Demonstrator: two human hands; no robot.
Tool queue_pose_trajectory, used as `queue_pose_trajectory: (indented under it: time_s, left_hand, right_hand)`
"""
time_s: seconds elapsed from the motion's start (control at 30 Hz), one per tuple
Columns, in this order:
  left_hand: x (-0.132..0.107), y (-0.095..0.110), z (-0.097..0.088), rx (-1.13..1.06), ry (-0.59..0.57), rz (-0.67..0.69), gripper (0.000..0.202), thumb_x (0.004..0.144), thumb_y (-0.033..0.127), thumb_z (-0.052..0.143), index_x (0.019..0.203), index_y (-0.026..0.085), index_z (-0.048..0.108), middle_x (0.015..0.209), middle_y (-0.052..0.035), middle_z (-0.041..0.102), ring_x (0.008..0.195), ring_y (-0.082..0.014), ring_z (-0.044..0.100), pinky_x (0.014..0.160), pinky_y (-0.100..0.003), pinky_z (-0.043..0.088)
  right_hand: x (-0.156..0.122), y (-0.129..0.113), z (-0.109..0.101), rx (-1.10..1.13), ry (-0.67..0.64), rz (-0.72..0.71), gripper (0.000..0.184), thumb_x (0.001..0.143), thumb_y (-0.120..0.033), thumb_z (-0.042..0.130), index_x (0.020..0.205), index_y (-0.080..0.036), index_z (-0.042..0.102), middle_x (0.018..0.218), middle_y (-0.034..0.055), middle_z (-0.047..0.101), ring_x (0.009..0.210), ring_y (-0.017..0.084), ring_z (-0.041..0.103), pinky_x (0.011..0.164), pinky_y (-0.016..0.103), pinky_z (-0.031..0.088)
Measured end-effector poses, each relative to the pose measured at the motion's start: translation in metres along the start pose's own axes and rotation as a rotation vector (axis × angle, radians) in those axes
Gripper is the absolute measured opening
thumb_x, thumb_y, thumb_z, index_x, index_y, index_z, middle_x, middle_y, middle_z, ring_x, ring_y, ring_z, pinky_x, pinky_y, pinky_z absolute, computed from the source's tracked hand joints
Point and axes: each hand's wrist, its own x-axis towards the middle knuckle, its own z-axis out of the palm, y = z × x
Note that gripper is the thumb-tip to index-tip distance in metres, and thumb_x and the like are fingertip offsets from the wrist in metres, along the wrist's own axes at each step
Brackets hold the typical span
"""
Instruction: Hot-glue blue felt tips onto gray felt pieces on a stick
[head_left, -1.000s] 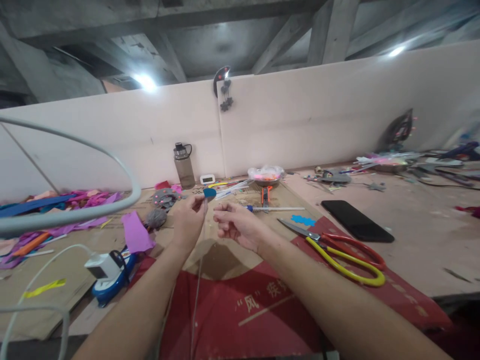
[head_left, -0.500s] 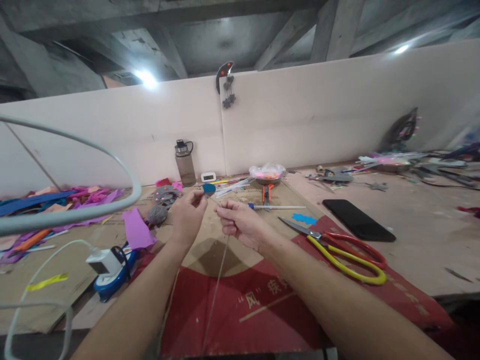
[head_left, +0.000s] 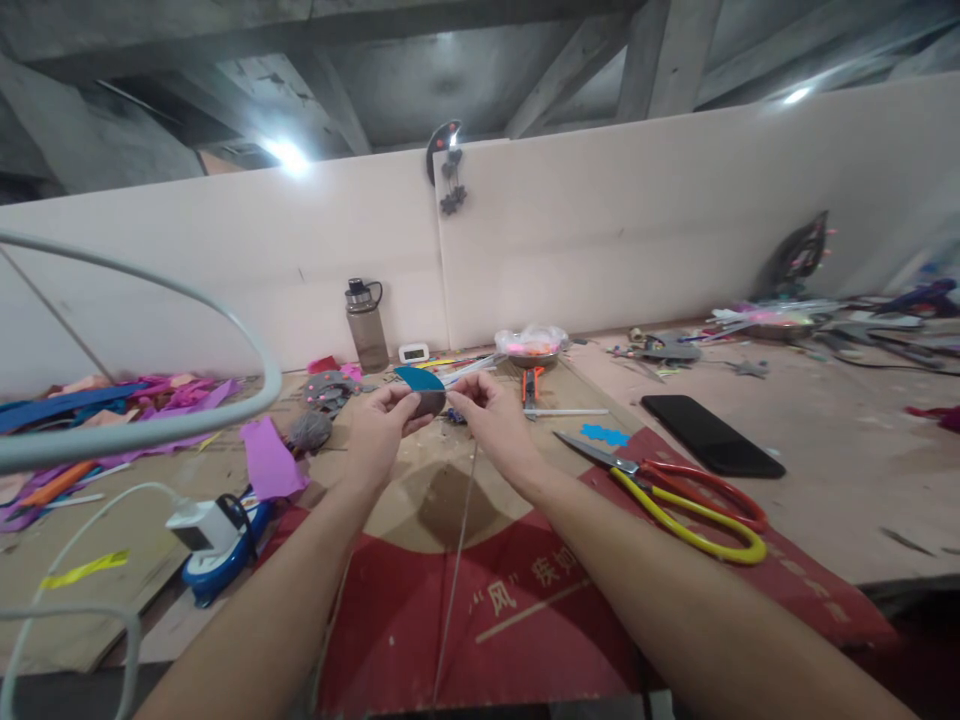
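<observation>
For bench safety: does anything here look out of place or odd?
Nothing is spilled or broken. The left hand and right hand pinch a blue piece. The scissors lie beside the right hand, blade tip toward it. Purple paper scraps are strewn far left.

A long pale pink partition (head_left: 600,230) of two boards is standing along the far edge of the tabletop (head_left: 825,500), their seam (head_left: 441,290) running upright near the middle; above it, bare grey concrete beams (head_left: 660,50) are crossing a rough ceiling (head_left: 420,70). A bright lamp (head_left: 289,155) is glowing at the upper left and a fainter lamp (head_left: 796,95) is shining at the upper right; the tabletop is showing a dusty pinkish surface, with brown cardboard (head_left: 142,600) lying over its left part.
</observation>
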Motion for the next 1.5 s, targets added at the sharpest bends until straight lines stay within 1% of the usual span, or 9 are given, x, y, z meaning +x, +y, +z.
queue_pose_trajectory:
  time_s: [0.17, 0.33, 0.5, 0.67, 1.0, 1.1, 1.23, 1.37, 1.5]
  left_hand:
    - [-0.0014, 0.0034, 0.0016, -0.071, -0.01, -0.051, 0.019, 0.062, 0.026, 0.07, 0.066, 0.014, 0.055, 0.062, 0.0033, 0.052, 0.059, -0.0093, 0.056, 0.071, -0.035, 0.055]
    - [-0.0017, 0.0043, 0.0019, -0.119, 0.001, -0.072, 0.021, 0.061, 0.025, 0.07, 0.068, 0.015, 0.054, 0.066, 0.0022, 0.057, 0.065, -0.0121, 0.06, 0.072, -0.036, 0.054]
    - [-0.0023, 0.005, 0.0028, -0.143, -0.016, -0.099, 0.02, 0.062, 0.022, 0.07, 0.069, 0.015, 0.052, 0.064, 0.0033, 0.056, 0.062, -0.0107, 0.06, 0.072, -0.036, 0.055]
    - [-0.0025, 0.0048, 0.0027, -0.15, -0.024, -0.112, 0.02, 0.062, 0.022, 0.069, 0.07, 0.015, 0.053, 0.068, 0.0021, 0.059, 0.065, -0.0119, 0.062, 0.072, -0.035, 0.055]
    - [-0.0027, 0.0051, 0.0026, -0.158, -0.043, -0.134, 0.02, 0.061, 0.023, 0.07, 0.071, 0.015, 0.054, 0.067, 0.0017, 0.06, 0.067, -0.0143, 0.064, 0.072, -0.035, 0.054]
    - [-0.0027, 0.0057, 0.0028, -0.158, -0.049, -0.148, 0.02, 0.061, 0.023, 0.069, 0.072, 0.015, 0.054, 0.07, -0.0002, 0.063, 0.07, -0.0164, 0.065, 0.072, -0.036, 0.054]
    - [-0.0027, 0.0051, 0.0025, -0.166, -0.049, -0.165, 0.02, 0.061, 0.022, 0.069, 0.071, 0.015, 0.053, 0.068, -0.0004, 0.064, 0.07, -0.0168, 0.066, 0.072, -0.035, 0.054]
    - [-0.0018, 0.0033, 0.0015, -0.197, -0.063, -0.183, 0.018, 0.062, 0.02, 0.068, 0.07, 0.015, 0.052, 0.067, 0.0002, 0.064, 0.067, -0.015, 0.065, 0.073, -0.035, 0.054]
    - [-0.001, 0.0023, 0.0009, -0.21, -0.083, -0.224, 0.017, 0.062, 0.019, 0.067, 0.073, 0.015, 0.054, 0.075, -0.0033, 0.067, 0.074, -0.0179, 0.066, 0.075, -0.037, 0.054]
  right_hand:
    - [0.0005, 0.006, -0.0014, 0.016, -0.02, 0.007, 0.01, 0.074, -0.03, 0.054, 0.072, -0.02, 0.054, 0.064, -0.0025, 0.05, 0.059, 0.011, 0.042, 0.058, 0.025, 0.033]
    - [-0.0004, 0.0044, -0.0011, 0.018, -0.01, 0.013, 0.012, 0.072, -0.031, 0.057, 0.071, -0.019, 0.055, 0.064, -0.0014, 0.05, 0.061, 0.012, 0.042, 0.059, 0.025, 0.033]
    - [-0.0002, -0.0003, -0.002, -0.02, 0.021, 0.003, 0.012, 0.074, -0.03, 0.055, 0.071, -0.018, 0.055, 0.063, -0.0019, 0.049, 0.057, 0.011, 0.04, 0.057, 0.025, 0.033]
    - [-0.0002, -0.0013, -0.0026, -0.029, 0.032, -0.007, 0.013, 0.074, -0.03, 0.055, 0.069, -0.018, 0.056, 0.062, -0.0022, 0.05, 0.057, 0.01, 0.04, 0.056, 0.025, 0.032]
    - [0.0047, 0.0032, -0.0029, 0.013, 0.002, 0.091, 0.016, 0.071, -0.032, 0.056, 0.077, -0.019, 0.065, 0.063, -0.0006, 0.055, 0.058, 0.011, 0.042, 0.053, 0.024, 0.033]
    - [0.0053, 0.0023, -0.0033, 0.024, 0.009, 0.127, 0.016, 0.069, -0.032, 0.058, 0.075, -0.02, 0.065, 0.067, -0.0002, 0.058, 0.06, 0.012, 0.044, 0.052, 0.023, 0.034]
    - [0.0058, 0.0018, -0.0037, 0.049, 0.015, 0.133, 0.014, 0.067, -0.033, 0.059, 0.07, -0.02, 0.065, 0.064, -0.0006, 0.057, 0.058, 0.011, 0.044, 0.051, 0.023, 0.032]
    - [0.0068, 0.0043, -0.0034, 0.143, -0.007, 0.178, 0.014, 0.066, -0.033, 0.06, 0.067, -0.02, 0.063, 0.058, -0.0029, 0.052, 0.05, 0.009, 0.038, 0.047, 0.023, 0.027]
    - [0.0068, 0.0039, -0.0037, 0.32, -0.056, 0.284, 0.016, 0.062, -0.034, 0.063, 0.066, -0.018, 0.06, 0.051, -0.0053, 0.046, 0.044, 0.006, 0.029, 0.042, 0.023, 0.02]
